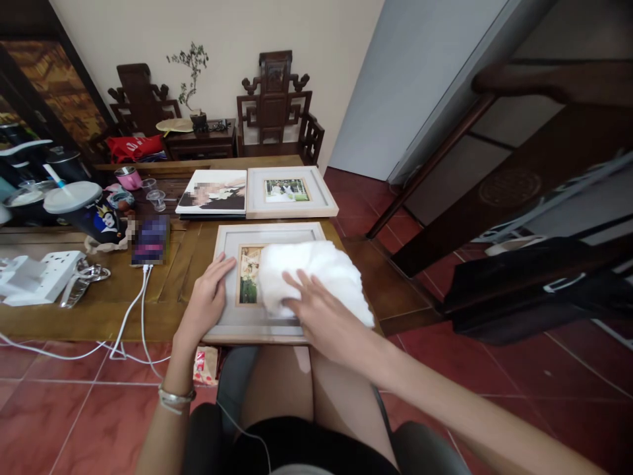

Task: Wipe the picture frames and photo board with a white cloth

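A picture frame [267,233] with a pale wood border lies flat at the table's near edge, a small photo [248,277] set in its grey mat. Along the frame's left side, my left hand [208,293] grips the border, fingers over the top and a bracelet on the wrist. A fluffy white cloth [331,264] covers the frame's right part and hides some of the photo. My right hand [316,307] holds this cloth against the frame's face, fingers bent and somewhat apart.
Behind lie a second frame [324,191] and a photo album [212,210]. Leftward on the wooden table [188,264] are a phone [150,241] with white cables, a lidded cup [99,218] and a white power strip [44,277]. A dark wooden chair [430,191] stands right.
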The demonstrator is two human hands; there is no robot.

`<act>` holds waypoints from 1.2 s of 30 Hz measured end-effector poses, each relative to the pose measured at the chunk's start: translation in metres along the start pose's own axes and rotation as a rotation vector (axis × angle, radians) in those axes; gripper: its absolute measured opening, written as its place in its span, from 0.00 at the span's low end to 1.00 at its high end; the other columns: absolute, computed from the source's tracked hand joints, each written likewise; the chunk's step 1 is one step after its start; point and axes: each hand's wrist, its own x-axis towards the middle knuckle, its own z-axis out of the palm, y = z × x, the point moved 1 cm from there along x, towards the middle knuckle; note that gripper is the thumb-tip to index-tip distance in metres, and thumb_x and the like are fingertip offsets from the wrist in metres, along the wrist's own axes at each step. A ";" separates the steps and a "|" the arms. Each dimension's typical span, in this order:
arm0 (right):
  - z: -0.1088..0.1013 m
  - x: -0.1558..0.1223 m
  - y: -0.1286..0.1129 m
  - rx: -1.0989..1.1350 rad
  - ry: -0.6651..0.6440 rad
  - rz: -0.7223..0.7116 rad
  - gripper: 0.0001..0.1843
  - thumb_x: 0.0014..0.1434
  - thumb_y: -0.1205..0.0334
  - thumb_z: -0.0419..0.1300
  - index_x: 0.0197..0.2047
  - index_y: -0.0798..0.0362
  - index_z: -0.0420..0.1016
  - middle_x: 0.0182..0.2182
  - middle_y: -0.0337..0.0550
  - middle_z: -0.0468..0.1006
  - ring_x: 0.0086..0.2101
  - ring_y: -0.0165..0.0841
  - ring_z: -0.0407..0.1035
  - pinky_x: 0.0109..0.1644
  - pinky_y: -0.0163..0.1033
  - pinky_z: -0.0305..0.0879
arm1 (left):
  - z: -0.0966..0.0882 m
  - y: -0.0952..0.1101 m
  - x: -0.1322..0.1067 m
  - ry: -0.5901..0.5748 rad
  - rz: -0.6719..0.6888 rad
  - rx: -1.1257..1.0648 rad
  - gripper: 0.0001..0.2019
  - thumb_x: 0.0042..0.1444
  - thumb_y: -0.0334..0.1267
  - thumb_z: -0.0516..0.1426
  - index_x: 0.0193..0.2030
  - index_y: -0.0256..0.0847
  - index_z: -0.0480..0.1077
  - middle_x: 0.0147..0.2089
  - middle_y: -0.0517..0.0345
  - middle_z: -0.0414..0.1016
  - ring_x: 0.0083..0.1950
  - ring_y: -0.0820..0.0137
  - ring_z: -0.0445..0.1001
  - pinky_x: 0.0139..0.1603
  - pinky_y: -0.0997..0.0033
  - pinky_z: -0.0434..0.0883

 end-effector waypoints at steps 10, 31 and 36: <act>0.006 0.071 0.050 -0.151 0.029 0.102 0.26 0.55 0.79 0.52 0.57 0.61 0.73 0.69 0.59 0.51 0.65 0.64 0.42 0.64 0.69 0.45 | 0.000 -0.001 0.000 -0.007 -0.022 0.006 0.21 0.62 0.29 0.46 0.59 0.39 0.69 0.62 0.49 0.70 0.69 0.63 0.60 0.70 0.50 0.57; 0.007 0.039 0.026 0.058 0.044 -0.004 0.33 0.47 0.84 0.50 0.56 0.61 0.73 0.69 0.56 0.51 0.67 0.57 0.40 0.67 0.65 0.44 | 0.004 -0.006 -0.001 -0.060 0.008 0.102 0.21 0.64 0.34 0.46 0.59 0.30 0.68 0.64 0.41 0.68 0.71 0.60 0.57 0.70 0.49 0.57; 0.007 0.079 0.047 -0.075 0.067 0.070 0.31 0.51 0.82 0.50 0.58 0.61 0.72 0.70 0.54 0.49 0.67 0.62 0.37 0.64 0.71 0.42 | 0.003 -0.006 -0.001 -0.057 0.005 0.090 0.20 0.64 0.33 0.46 0.59 0.32 0.69 0.64 0.42 0.68 0.70 0.60 0.58 0.70 0.48 0.58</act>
